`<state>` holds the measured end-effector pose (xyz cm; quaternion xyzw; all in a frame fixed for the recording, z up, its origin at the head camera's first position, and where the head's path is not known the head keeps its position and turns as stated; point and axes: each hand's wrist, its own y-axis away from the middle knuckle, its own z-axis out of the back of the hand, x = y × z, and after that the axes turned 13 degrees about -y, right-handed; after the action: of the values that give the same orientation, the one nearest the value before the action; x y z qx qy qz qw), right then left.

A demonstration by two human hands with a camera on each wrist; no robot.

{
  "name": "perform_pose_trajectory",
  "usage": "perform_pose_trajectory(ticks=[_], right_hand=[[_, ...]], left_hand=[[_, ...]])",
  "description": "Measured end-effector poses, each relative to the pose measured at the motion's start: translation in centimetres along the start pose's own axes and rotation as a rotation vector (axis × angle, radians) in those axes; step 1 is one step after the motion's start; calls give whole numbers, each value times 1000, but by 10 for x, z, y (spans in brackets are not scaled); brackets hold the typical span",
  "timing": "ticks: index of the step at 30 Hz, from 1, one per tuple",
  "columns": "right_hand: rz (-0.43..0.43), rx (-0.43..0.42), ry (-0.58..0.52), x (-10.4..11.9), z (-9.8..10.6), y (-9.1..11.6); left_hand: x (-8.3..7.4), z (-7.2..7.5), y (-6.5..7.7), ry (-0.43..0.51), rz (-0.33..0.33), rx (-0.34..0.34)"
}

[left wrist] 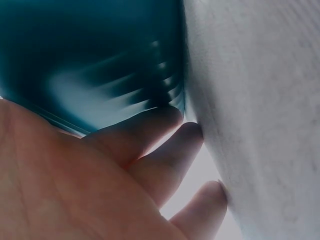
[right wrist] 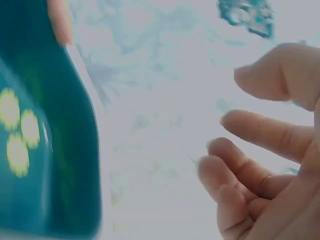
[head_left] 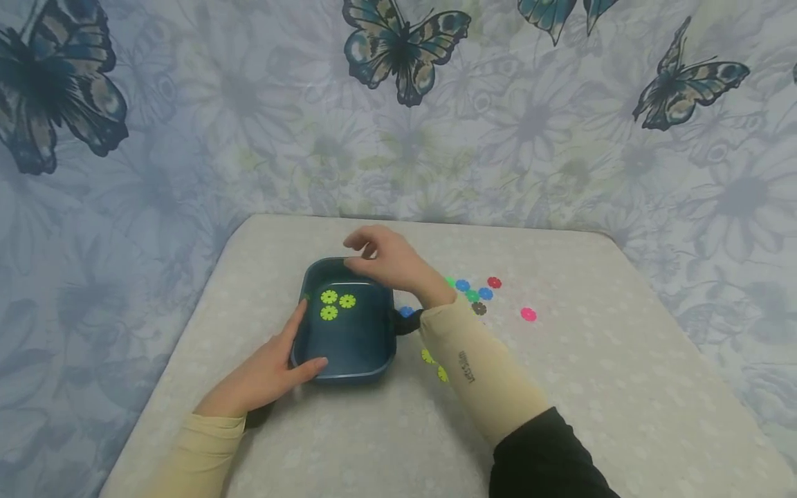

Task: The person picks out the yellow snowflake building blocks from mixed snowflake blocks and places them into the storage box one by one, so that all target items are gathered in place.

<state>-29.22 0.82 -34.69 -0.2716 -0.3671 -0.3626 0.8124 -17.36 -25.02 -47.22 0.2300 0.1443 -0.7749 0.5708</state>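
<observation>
A dark blue rectangular tray stands on the table. Three yellow flower-shaped discs lie flat inside it, towards its left side. My left hand holds the tray at its left side, the thumb over the rim near the front corner. Other fingers press low against the tray's outer wall in the left wrist view. Over the tray's far right corner hovers my right hand. In the right wrist view its loosely bent fingers and thumb stand apart, with nothing between them.
Right of the tray, loose flower discs lie scattered: blue, green, red, brown, pink and yellow. The right forearm passes above some of them. A butterfly-patterned wall stands behind the table.
</observation>
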Motion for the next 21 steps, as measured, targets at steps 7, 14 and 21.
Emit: perform_pose_trajectory(ticks=[7, 14, 21], right_hand=[[-119, -103, -65, -59, 65, 89], [-291, -180, -82, -133, 84, 167], [-383, -164, -98, -165, 74, 196]], left_hand=[[0, -3, -1, -13, -6, -9], [1, -1, -3, -11, 10, 16], [2, -1, -3, 12, 9, 32]])
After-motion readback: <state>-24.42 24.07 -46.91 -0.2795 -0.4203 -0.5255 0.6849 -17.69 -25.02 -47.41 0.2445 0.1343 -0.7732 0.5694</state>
